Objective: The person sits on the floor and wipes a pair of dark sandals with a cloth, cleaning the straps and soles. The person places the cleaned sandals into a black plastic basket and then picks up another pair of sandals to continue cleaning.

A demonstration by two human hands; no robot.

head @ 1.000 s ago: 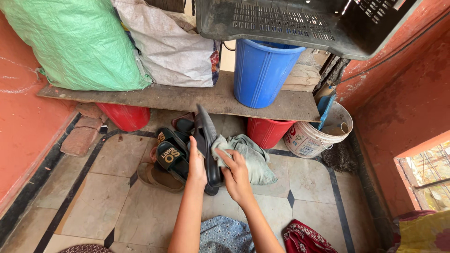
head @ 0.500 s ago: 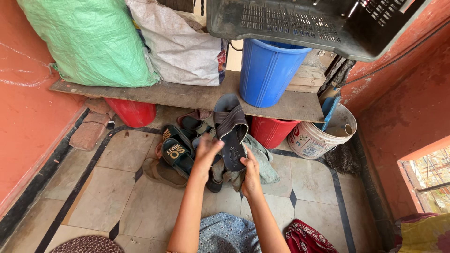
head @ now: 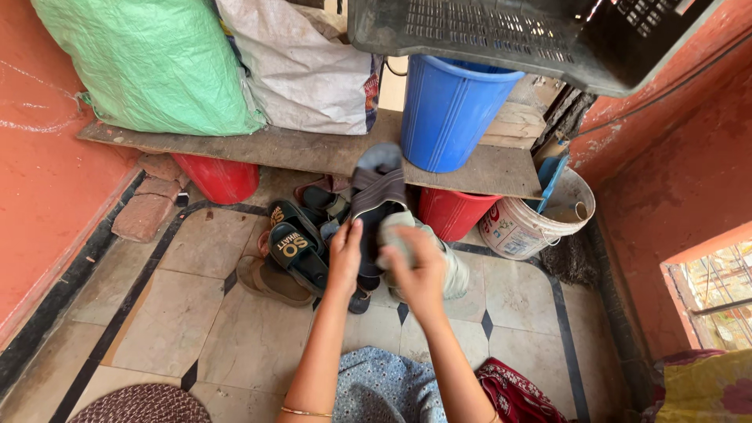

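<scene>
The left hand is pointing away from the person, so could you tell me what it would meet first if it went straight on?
The dark sandal that the left hand already holds; past it, probably the wooden shelf, though depth is unclear.

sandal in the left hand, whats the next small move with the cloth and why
Probably draw the grey cloth up toward the straps: the right hand presses it on the heel end of the dark sandal, which the left hand holds upright; the strap end looks untouched.

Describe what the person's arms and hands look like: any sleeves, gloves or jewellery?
Both forearms are bare, with no sleeves or gloves in view. The left hand and right hand are uncovered. A thin gold bangle circles the left wrist; another bangle barely shows at the right wrist.
</scene>
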